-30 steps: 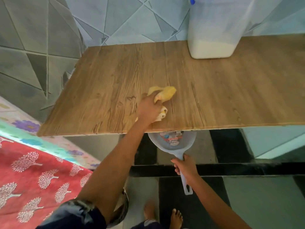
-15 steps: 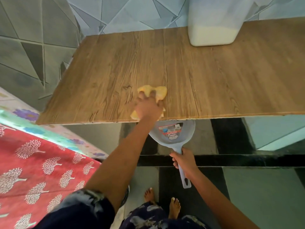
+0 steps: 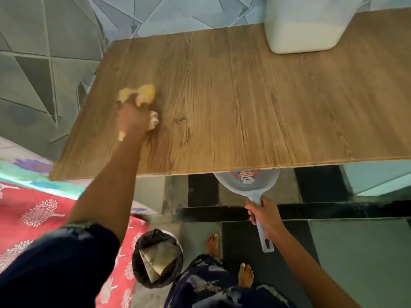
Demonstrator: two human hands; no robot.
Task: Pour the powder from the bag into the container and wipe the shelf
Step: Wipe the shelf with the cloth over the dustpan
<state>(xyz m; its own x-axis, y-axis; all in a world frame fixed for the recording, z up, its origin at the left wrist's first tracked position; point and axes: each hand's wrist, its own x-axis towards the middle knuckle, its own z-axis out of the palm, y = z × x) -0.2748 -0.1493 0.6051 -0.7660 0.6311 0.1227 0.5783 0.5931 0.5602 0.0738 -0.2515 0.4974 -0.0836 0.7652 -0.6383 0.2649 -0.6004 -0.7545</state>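
The left hand (image 3: 133,121) presses a crumpled yellow cloth (image 3: 142,94) onto the brown wood-grain shelf (image 3: 244,107); the right hand (image 3: 264,215) grips a pale plastic dustpan (image 3: 246,183) below its front edge. The white powder-filled container (image 3: 304,30) stands at the back.

the left hand (image 3: 133,121) is pressing a yellow cloth (image 3: 142,94) on the wooden shelf (image 3: 244,107), near its left edge. the right hand (image 3: 264,215) is gripping a dustpan (image 3: 246,185) handle, its pan tucking under the shelf's front edge. a container (image 3: 304,30) of white powder is standing at the shelf's back.
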